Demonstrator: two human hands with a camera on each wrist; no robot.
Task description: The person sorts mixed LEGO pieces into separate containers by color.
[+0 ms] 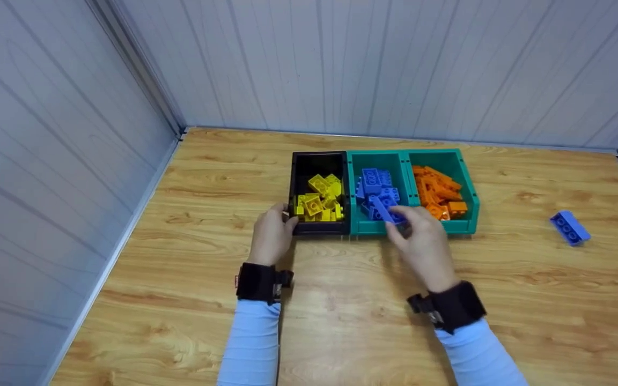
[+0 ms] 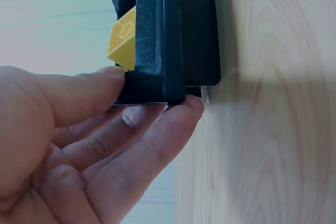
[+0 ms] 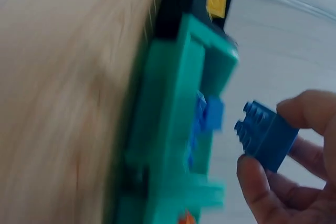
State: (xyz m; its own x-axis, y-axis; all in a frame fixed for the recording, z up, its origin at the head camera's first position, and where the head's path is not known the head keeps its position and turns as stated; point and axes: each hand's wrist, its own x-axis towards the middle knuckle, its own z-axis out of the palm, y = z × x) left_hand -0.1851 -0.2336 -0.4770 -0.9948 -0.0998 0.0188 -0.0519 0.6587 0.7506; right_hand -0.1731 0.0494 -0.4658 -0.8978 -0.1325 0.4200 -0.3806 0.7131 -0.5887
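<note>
My left hand [image 1: 271, 236] pinches the front left corner of a black bin [image 2: 149, 85], thumb on one face and fingers on the other. Yellow toy building bricks [image 1: 319, 201] lie heaped in that bin. In my right hand [image 1: 424, 241], a blue toy building brick [image 3: 270, 135] is held between thumb and fingers, its studs facing the green bins in the right wrist view. From the head view, this hand is over the front of the middle green bin [image 1: 368, 229], where more blue bricks [image 1: 372, 181] are piled.
A second green bin [image 1: 460, 228] with orange bricks [image 1: 435, 187] adjoins on the right. One loose blue brick [image 1: 570, 228] lies on its side on the wooden table [image 1: 341, 321], far right. White panel walls [image 1: 309, 69] stand behind and to the sides.
</note>
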